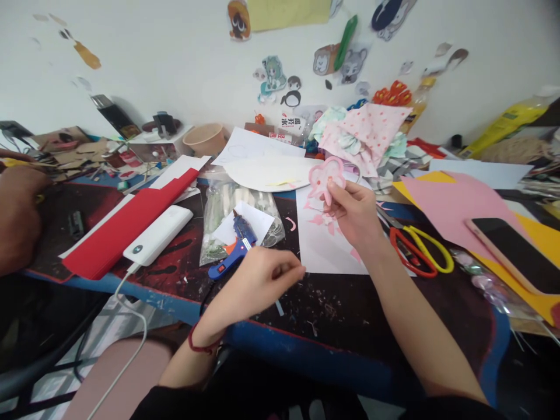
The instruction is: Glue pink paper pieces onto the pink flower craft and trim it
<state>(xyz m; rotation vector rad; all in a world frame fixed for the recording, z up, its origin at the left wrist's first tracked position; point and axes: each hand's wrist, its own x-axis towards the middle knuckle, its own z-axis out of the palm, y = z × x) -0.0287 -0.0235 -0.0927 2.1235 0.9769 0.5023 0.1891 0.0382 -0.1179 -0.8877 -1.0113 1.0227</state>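
Note:
My right hand (356, 213) is raised over a sheet of white paper (315, 259), with thumb and fingers pinched on a pink flower-shaped cutout (324, 174). Small pink scraps (326, 220) lie on the sheet beneath it. My left hand (262, 280) hovers above the dark table mat, thumb and fingertips pressed together; whether anything sits between them is too small to tell. Close behind its wrist rests a blue glue gun (236, 254) on a plastic bag (212, 207) of white and green pieces. Scissors with red and yellow handles (422, 251) lie right of my right hand.
On the left are a white power bank (158, 233) with a cable and a folded red sheet (131, 230). Another person's hand (17, 216) is at the far left. Pink paper (464, 201) and a phone (520, 251) lie right. Bottles, craft materials and a bowl (205, 139) line the wall.

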